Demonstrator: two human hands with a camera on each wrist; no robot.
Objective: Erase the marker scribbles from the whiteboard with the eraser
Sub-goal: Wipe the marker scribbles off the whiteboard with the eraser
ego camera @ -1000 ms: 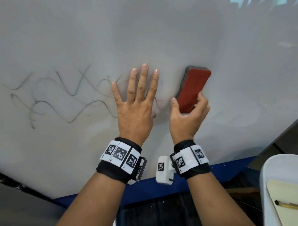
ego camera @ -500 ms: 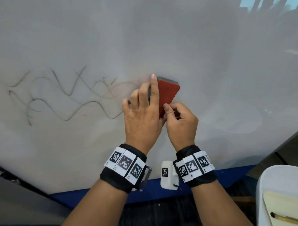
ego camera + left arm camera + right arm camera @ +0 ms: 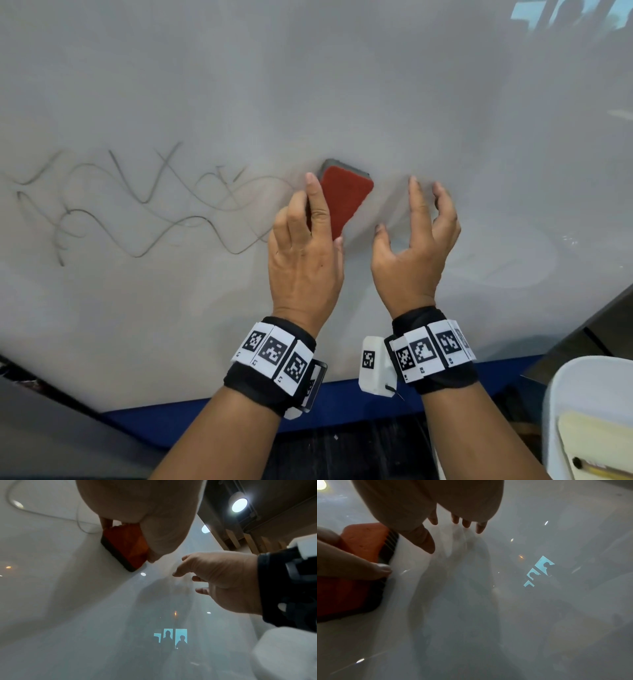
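Eraser (image 3: 346, 202), red-backed, flat against whiteboard (image 3: 342, 85), gripped by left hand (image 3: 305, 263); scribbles (image 3: 137, 205) just to its left. Right hand (image 3: 411, 253) beside it, fingers loosely spread, holding nothing; white tub (image 3: 561, 404) at lower right, contents unclear.

Dim, hazy wrist views — glare-speckled whiteboard (image 3: 522, 615).

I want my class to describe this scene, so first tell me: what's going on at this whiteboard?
A person is wiping marker scribbles off a whiteboard. The left hand holds the red eraser against the board, just right of the scribbles, its grip along the eraser's sides. The right hand is off the eraser, fingers relaxed and holding nothing. Most of the wavy lines to the left are not yet erased.
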